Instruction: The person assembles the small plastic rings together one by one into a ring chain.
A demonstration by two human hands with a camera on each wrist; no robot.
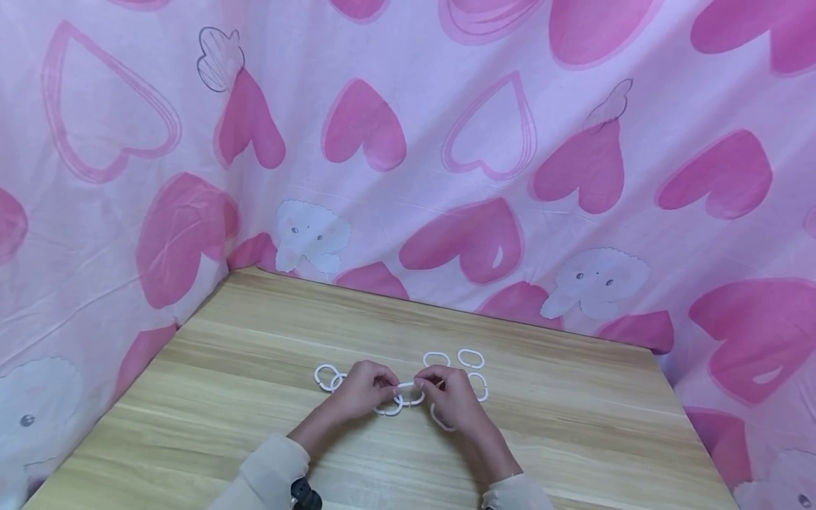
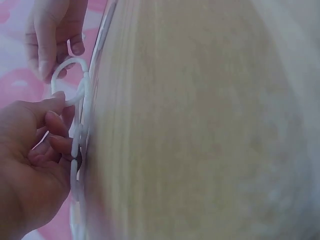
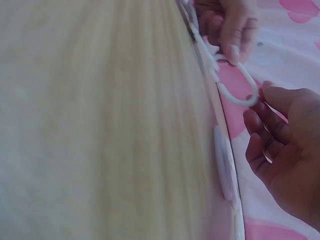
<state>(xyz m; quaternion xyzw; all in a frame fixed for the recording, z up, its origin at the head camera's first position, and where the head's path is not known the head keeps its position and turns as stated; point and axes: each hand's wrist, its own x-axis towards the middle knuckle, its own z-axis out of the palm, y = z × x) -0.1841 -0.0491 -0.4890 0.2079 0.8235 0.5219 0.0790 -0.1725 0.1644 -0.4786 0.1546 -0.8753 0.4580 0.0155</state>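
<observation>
Between my two hands a white oval plastic link [image 1: 413, 403] is held up just above the table. My left hand [image 1: 362, 388] pinches its left end with thumb and fingers. At its right end, the thumb and fingertips of my right hand [image 1: 455, 397] pinch the same link. In the right wrist view this link [image 3: 251, 80] shows as a loop with a gap near its lower left. Another white link [image 1: 390, 413] hooks through it below the left hand. Farther left, joined links [image 1: 324, 366] lie on the wood, partly hidden by that hand.
Several loose white links lie around the right hand: one link [image 1: 436, 353] behind it, another link [image 1: 472, 366] farther back, one [image 1: 486, 391] to its right and one [image 1: 441, 423] partly under it. A heart-print curtain [image 1: 408, 184] borders the wooden table [image 1: 574, 425].
</observation>
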